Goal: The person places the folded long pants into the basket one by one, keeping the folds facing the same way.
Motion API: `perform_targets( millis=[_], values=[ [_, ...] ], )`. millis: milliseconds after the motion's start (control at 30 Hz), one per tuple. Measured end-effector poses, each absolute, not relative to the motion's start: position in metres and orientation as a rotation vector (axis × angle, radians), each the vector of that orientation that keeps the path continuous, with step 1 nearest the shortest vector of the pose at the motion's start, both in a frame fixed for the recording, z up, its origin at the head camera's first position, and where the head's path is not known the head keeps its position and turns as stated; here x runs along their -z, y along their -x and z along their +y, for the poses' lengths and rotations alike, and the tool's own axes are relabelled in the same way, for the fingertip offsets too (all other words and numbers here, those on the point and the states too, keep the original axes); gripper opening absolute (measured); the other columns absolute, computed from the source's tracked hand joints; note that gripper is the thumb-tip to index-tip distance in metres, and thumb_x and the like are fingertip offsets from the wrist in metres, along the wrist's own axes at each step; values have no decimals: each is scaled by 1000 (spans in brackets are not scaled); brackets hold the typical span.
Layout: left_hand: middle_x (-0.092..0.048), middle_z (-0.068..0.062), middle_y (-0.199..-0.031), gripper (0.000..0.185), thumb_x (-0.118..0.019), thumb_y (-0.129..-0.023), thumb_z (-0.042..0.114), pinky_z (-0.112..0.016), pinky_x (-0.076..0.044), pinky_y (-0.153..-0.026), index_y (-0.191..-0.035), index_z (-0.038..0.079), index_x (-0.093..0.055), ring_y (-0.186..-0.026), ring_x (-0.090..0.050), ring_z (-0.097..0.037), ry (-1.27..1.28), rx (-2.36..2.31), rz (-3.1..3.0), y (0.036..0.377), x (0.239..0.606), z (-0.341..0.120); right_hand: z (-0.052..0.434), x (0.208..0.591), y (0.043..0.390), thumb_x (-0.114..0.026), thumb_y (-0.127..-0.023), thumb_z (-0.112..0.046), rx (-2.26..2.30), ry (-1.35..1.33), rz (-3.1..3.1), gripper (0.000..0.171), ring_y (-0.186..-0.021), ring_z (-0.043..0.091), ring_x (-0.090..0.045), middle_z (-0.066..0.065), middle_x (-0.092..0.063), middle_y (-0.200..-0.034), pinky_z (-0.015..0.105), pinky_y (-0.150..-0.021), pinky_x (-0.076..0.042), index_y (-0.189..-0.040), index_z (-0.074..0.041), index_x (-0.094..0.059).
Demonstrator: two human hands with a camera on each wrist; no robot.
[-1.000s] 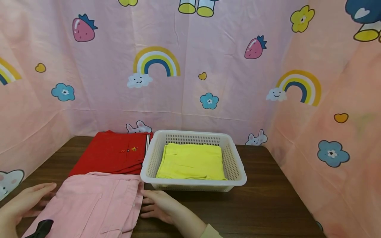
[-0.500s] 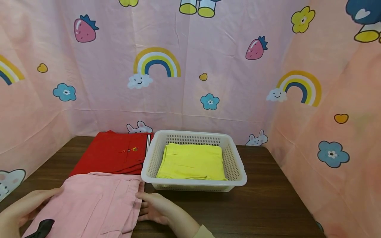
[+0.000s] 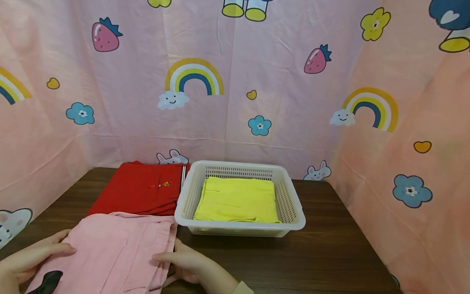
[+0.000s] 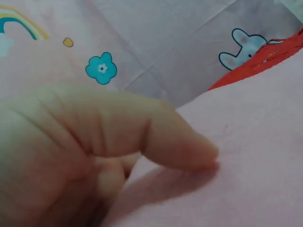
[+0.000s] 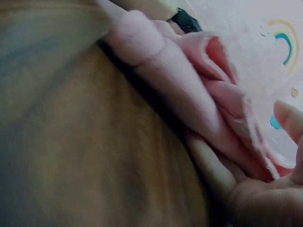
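A folded pink garment lies at the front left of the table, with a pocket-like seam on its upper face. At its left edge is my left hand; the thumb presses on top and the other fingers go underneath, as the left wrist view also shows. My right hand holds the opposite edge, thumb over the top, fingers tucked below. In the right wrist view those fingers reach under the rolled layers of the pink cloth.
Behind the pink garment lies a folded red garment. A white perforated basket stands to its right, with folded yellow clothing inside. Dark wooden tabletop extends to the right. A patterned curtain encloses the back and sides.
My right hand has shifted slightly left and down, its thumb now over the garment's edge and fingers beneath. The left hand has moved in from beside the cloth to hold its left edge.
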State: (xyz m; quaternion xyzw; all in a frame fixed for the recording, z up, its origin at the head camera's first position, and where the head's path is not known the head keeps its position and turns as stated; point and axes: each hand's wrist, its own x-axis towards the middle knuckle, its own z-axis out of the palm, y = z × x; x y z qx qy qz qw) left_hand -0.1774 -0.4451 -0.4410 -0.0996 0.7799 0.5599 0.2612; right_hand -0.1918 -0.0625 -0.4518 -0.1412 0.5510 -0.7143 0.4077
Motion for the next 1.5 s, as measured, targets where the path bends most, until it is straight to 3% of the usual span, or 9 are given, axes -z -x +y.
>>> perform_targets(
  millis=[167, 600, 800, 933, 1100, 1167, 1267, 1367, 1500],
  values=[
    [5, -41, -137, 85, -46, -97, 25, -48, -42, -87, -138, -14, 18, -114, -32, -46, 128, -1509, 2132, 178, 445, -451, -71, 453, 184, -64, -88, -5, 1814, 357, 1459, 56, -87, 27, -65, 11, -64, -99, 58, -67, -51, -130, -24, -33],
    [1, -43, -135, 85, -47, -98, 23, -57, -40, -89, -137, -17, 17, -113, -33, -49, 176, -1491, 2163, 177, 440, -447, -72, 456, 179, -57, -84, 8, 1887, 376, 1506, 68, -92, 27, -63, 8, -59, -105, 55, -74, -51, -138, -25, -33],
    [-14, -42, -135, 81, -48, -97, 22, -38, -48, -82, -138, -17, 10, -106, -48, -24, 62, -1470, 2245, 174, 436, -450, -74, 456, 176, -56, -81, 11, 1929, 398, 1524, 72, -90, 26, -63, 6, -58, -107, 50, -74, -53, -138, -26, -35],
    [-10, -42, -139, 82, -49, -97, 21, -30, -49, -79, -140, -17, 10, -98, -48, -1, 34, -1478, 2331, 171, 431, -450, -73, 454, 176, -57, -81, 11, 1943, 421, 1515, 70, -89, 26, -63, 7, -59, -107, 51, -72, -53, -137, -25, -37],
    [-13, -41, -138, 79, -50, -97, 17, -30, -50, -76, -139, -17, 6, -95, -50, 0, 37, -1519, 2425, 167, 424, -447, -72, 448, 177, -60, -81, 7, 1959, 418, 1534, 64, -86, 26, -64, 7, -60, -105, 54, -67, -53, -134, -24, -41],
    [-27, -34, -134, 77, -50, -97, 16, -31, -51, -75, -139, -17, 5, -95, -51, -2, 26, -1533, 2447, 166, 421, -447, -72, 445, 177, -61, -81, 6, 1973, 419, 1538, 64, -84, 25, -64, 7, -59, -105, 53, -67, -53, -134, -25, -42],
    [-46, 0, -123, 77, -49, -98, 13, -29, -52, -75, -140, -16, 8, -93, -53, 0, 12, -1596, 2443, 165, 419, -447, -73, 442, 176, -62, -80, 7, 2007, 457, 1537, 67, -85, 23, -63, 5, -59, -107, 49, -66, -54, -136, -25, -42],
    [-42, 27, -108, 78, -49, -98, 11, -27, -52, -73, -145, -9, 10, -91, -54, 1, 31, -1675, 2457, 164, 418, -447, -74, 437, 176, -62, -80, 7, 2050, 524, 1536, 69, -90, 20, -62, 4, -58, -111, 41, -72, -54, -138, -23, -41],
    [-41, 35, -105, 73, -51, -97, 6, -21, -50, -69, -151, 8, -2, -89, -51, 6, -5, -1738, 2583, 161, 417, -446, -74, 429, 176, -63, -80, 7, 2087, 574, 1539, 70, -90, 17, -61, 2, -58, -112, 35, -72, -54, -139, -25, -41]
  ],
)
